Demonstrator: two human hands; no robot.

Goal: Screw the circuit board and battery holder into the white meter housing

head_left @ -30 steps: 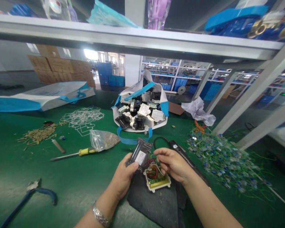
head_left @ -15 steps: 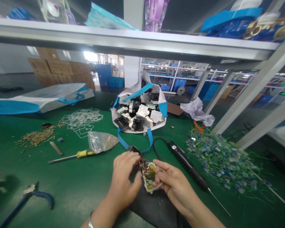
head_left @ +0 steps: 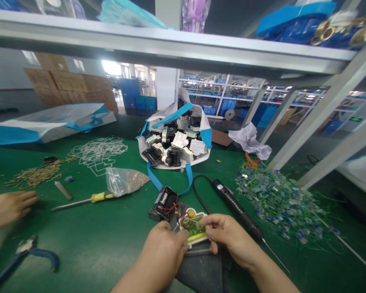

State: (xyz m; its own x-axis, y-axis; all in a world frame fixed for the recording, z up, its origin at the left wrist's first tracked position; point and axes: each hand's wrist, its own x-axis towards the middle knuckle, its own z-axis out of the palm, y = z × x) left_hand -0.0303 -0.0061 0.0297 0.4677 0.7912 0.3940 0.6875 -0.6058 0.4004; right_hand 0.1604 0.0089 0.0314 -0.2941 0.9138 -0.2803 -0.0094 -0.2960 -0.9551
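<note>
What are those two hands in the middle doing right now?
Left hand: closed, holding the white case.
Right hand: closed, holding its other side.

- Bench: green top, with a pale sheen near its front edge.
- Shelf: a grey metal beam spanning the view above the bench, with slanting legs towards the right edge.
- Pillar: white, beyond the bench's far edge.
- Wall: grey, behind stacked brown cartons past the far left corner.
- Window: glaring white (its details are washed out).
- Floor: shiny, beside blue bins.
- Racks: pale frames behind the bench, holding blue containers.
- Sign: small, glowing green, at far right.
</note>
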